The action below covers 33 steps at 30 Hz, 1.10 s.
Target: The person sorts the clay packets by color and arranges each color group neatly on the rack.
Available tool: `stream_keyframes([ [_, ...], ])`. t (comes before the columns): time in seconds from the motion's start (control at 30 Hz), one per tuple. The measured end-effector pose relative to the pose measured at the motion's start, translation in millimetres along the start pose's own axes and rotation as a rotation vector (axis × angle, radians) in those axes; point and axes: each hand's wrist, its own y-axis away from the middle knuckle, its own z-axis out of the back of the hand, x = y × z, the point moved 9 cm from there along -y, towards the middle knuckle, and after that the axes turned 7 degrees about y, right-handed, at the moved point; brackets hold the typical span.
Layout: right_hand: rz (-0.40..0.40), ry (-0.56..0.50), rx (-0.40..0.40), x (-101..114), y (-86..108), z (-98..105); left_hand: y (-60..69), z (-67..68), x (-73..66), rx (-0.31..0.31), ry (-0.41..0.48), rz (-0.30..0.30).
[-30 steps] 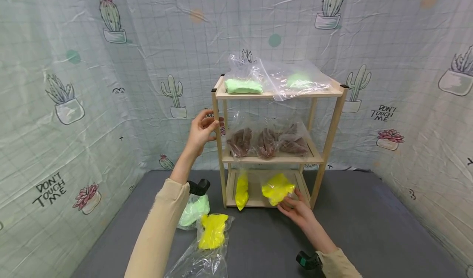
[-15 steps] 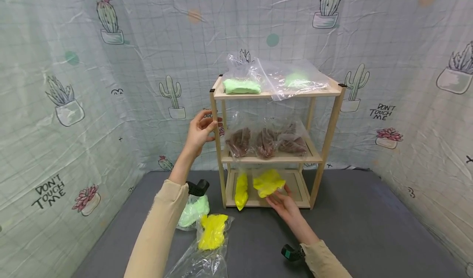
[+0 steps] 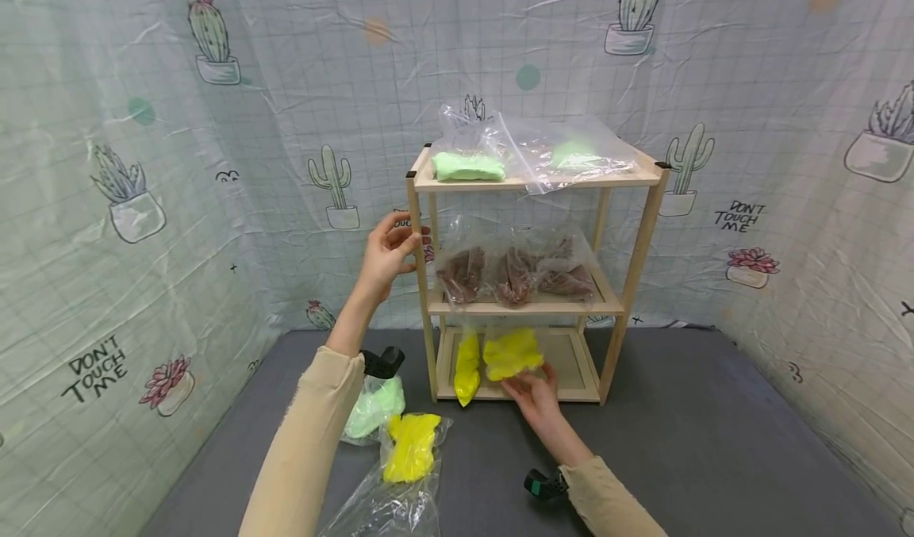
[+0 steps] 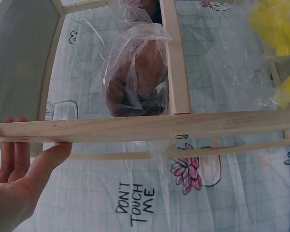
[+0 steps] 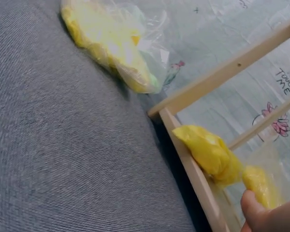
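Note:
My left hand [image 3: 385, 259] grips the left front post [image 3: 426, 323] of a wooden three-tier rack [image 3: 524, 309]. In the left wrist view, the fingers [image 4: 43, 162] bend round that post. My right hand [image 3: 537, 400] pinches a clear plastic bag of yellow clay-like stuff [image 3: 512, 353] over the bottom shelf, with the thumb [image 5: 252, 209] against it in the right wrist view. Just left of it lies another narrow yellow bag [image 3: 467, 369], its tip past the shelf's front edge. Whether the held bag rests on the shelf is unclear.
Bags of brown lumps [image 3: 516, 275] line the middle shelf. Pale green bags [image 3: 468, 166] lie on top, one overhanging the front. On the grey table [image 3: 493, 473], left of the rack, are a green bag [image 3: 378, 410] and a yellow bag [image 3: 412, 447].
My right hand has moved left with the yellow bag, bringing it over the bottom shelf close to the other yellow bag. The left hand stays on the post.

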Motion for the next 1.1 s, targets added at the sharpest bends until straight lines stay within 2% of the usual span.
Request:
stream_keyframes([
  [0.2,0.007,0.164,-0.094,-0.7,3.3,8.5,0.2,-1.3,-0.1,0.002,0.001,-0.006],
  [0.3,-0.020,0.291,-0.093,0.6,6.0,10.5,0.3,-2.5,0.1,0.005,0.001,-0.007],
  [0.5,-0.067,0.542,-0.030,9.9,12.0,15.6,0.7,-3.1,1.7,0.004,0.007,0.009],
  [0.63,-0.093,0.677,-0.061,18.6,11.8,25.5,1.0,-0.6,0.0,0.000,-0.004,0.000],
  [0.77,-0.120,0.648,-0.049,23.7,11.3,28.0,1.6,-0.6,-3.9,0.014,0.004,-0.023],
  [0.93,-0.127,0.563,0.024,22.0,9.1,30.2,2.2,-2.4,-4.7,0.032,0.014,-0.029],
  [1.03,-0.110,0.514,0.121,17.0,1.4,35.1,2.1,-2.3,-4.1,0.028,0.009,-0.027],
  [1.07,-0.101,0.462,0.184,13.5,-6.2,39.0,1.8,-1.9,-3.9,0.022,0.013,-0.024],
  [1.1,-0.096,0.436,0.216,12.6,-8.3,39.1,1.5,-1.6,-3.9,0.017,0.008,-0.022],
])
